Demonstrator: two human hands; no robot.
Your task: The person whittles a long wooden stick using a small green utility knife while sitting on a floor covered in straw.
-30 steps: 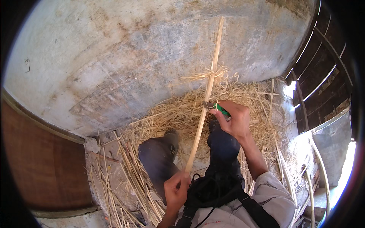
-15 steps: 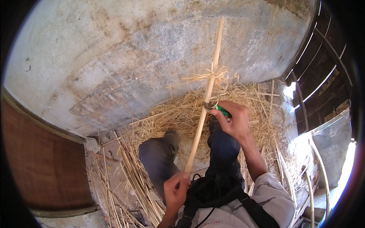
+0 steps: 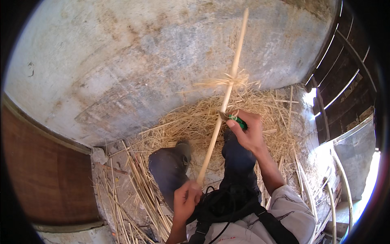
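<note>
A long pale wooden strip [image 3: 215, 136] slants up and away from my lap, its far end in front of the wall. My left hand [image 3: 187, 199] is closed round its near end. In my right hand [image 3: 248, 128] is a green-handled knife [image 3: 239, 122], fingers wrapped about the handle. Its short dark blade lies against the strip around mid-length. Thin curled shavings [image 3: 233, 80] cling to the strip farther up, beyond the blade. A small curl also shows by the knife.
A heap of shavings [image 3: 191, 116] covers the floor before my feet, against a stained grey wall [image 3: 162, 61]. Bundled thin strips [image 3: 144, 191] lie at the left, near a brown wooden panel [image 3: 44, 171]. Long poles [image 3: 343, 175] lean at the right.
The strip has slid or turned slightly, its far end now higher and more to the right, with a different face showing. The shavings on it have shifted right. Both hands keep their holds.
</note>
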